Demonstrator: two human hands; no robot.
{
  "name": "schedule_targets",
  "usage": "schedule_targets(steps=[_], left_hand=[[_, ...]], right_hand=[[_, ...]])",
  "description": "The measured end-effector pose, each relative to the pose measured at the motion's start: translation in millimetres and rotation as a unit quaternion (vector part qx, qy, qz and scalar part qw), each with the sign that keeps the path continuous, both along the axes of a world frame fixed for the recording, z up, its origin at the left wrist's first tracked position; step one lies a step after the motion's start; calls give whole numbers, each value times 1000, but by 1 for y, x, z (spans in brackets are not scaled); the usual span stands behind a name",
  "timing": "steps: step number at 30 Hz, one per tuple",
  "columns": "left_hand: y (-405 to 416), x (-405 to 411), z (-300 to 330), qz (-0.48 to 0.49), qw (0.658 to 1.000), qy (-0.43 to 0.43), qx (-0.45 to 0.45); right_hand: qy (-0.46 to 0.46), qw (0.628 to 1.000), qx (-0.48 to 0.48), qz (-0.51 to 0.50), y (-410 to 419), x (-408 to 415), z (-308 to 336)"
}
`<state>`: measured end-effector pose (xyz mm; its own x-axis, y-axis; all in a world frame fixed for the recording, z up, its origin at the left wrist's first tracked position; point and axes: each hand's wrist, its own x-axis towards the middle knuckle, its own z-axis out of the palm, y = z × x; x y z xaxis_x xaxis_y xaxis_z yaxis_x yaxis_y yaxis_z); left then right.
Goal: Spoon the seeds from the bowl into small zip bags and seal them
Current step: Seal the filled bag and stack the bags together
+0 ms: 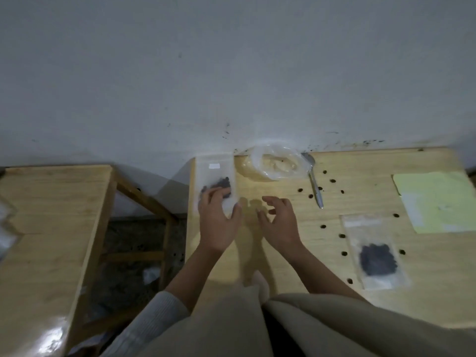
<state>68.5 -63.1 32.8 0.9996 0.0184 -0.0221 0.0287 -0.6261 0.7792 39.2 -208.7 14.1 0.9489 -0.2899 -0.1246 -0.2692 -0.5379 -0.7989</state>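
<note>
Sleeves: cream knit on my left forearm [157, 311], a smoother beige fabric over my right [342, 328], both filling the bottom of the view.
Left hand: my left hand [219, 222] lies on the near end of a zip bag, fingers spread and fairly straight, thumb out to the side; I cannot tell whether it presses down.
Right hand: my right hand [279, 220] hovers just beside the left, above the table, fingers loosely curled and holding nothing.
Left bag: clear, flat, rectangular zip bag [215, 176] with a white strip near its far end, at the left edge of the table; a small clump of dark seeds sits inside, just beyond my fingertips.
Right bag: second clear zip bag [373, 251], lying flat to my right, with a dark, roughly square patch of seeds in it.
Loose seeds: dark seeds [322, 226] scattered over the table between the bags.
Spoon: slim metal spoon [314, 181], bowl end toward the wall.
Plastic: crumpled clear plastic [273, 163] by the wall, touching the spoon's bowl; contents blurred.
Paper: pale yellow sheet [438, 202] at far right.
Table: light wooden table [283, 266], smooth, slightly glossy.
</note>
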Motion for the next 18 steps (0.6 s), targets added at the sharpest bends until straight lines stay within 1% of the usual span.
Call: schedule_targets(steps=[3, 7, 10, 14, 18], left_hand=[[-46, -30, 4, -57, 997, 28, -54], [-107, -68, 3, -122, 986, 92, -73], [-145, -89, -1, -161, 974, 141, -70], [-191, -107, -7, -177, 962, 194, -76], [-230, -115, -15, -176, 955, 232, -60]], right_hand=[[-11, 999, -10, -45, -38, -38, 4], [5, 991, -52, -127, -101, -82, 3], [44, 979, -87, -179, -148, -107, 2], [105, 971, -108, -183, -203, -130, -6], [150, 967, -119, -170, -237, -137, -15]])
